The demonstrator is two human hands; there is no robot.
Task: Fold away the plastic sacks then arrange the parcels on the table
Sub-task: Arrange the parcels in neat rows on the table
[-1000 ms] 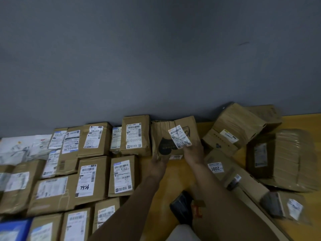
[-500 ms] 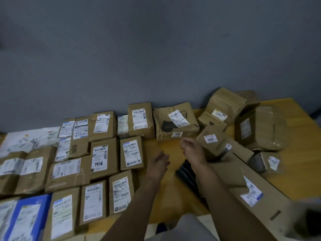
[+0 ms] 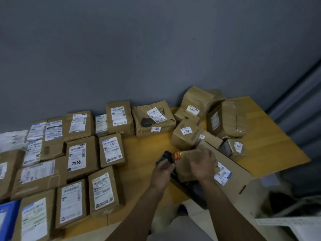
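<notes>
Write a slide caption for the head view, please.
Right hand grips a brown parcel, left hand alongside, beside rows of labelled parcels.

The right grip [image 3: 202, 164] covers most of a brown parcel [image 3: 182, 168], and the black thing [image 3: 166, 155] under it is partly hidden. The blue parcel [image 3: 7, 220] is cut off at the left edge. Most words on the labels [image 3: 103, 190] are too blurry to read.
</notes>
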